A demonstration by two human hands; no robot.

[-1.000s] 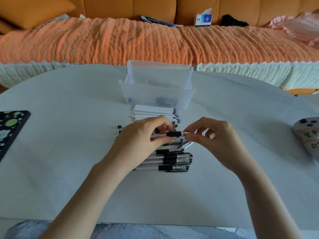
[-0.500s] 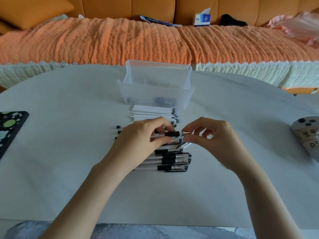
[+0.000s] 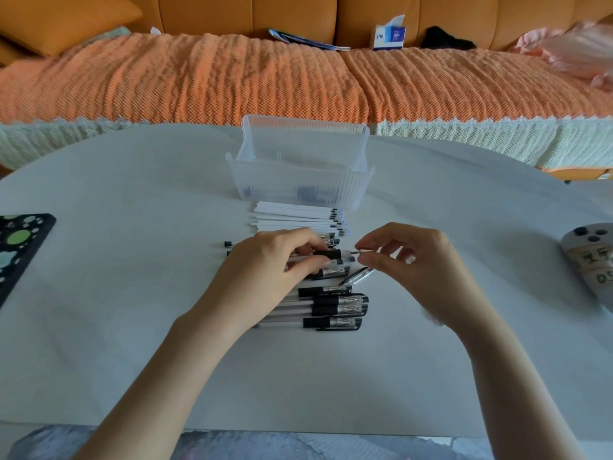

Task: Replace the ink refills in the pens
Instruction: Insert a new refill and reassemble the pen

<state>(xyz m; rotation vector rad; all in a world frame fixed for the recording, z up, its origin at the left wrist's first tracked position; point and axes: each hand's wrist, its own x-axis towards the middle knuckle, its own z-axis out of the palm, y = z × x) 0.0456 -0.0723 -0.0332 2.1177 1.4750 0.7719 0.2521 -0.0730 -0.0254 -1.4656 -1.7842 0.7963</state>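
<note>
My left hand [image 3: 272, 270] grips a pen [image 3: 333, 254] by its black rubber section, held level above the table. My right hand [image 3: 414, 260] pinches the thin tip end sticking out of that pen's clear front, thumb and forefinger closed on it. A loose clear pen cap [image 3: 360, 276] lies just below my right fingers. Several capped pens [image 3: 335, 310] lie in a row under my hands. Several white ink refills [image 3: 295, 218] are stacked side by side behind them.
A clear plastic bin [image 3: 300, 180] stands behind the refills. A black spotted case [image 3: 20, 247] lies at the table's left edge and a grey controller [image 3: 590, 260] at the right edge. An orange-covered sofa with a tissue box runs along the back.
My right fingers have slid a little to the right, off the pen's clear front, and now pinch only its thin tip. The left hand has held still.
</note>
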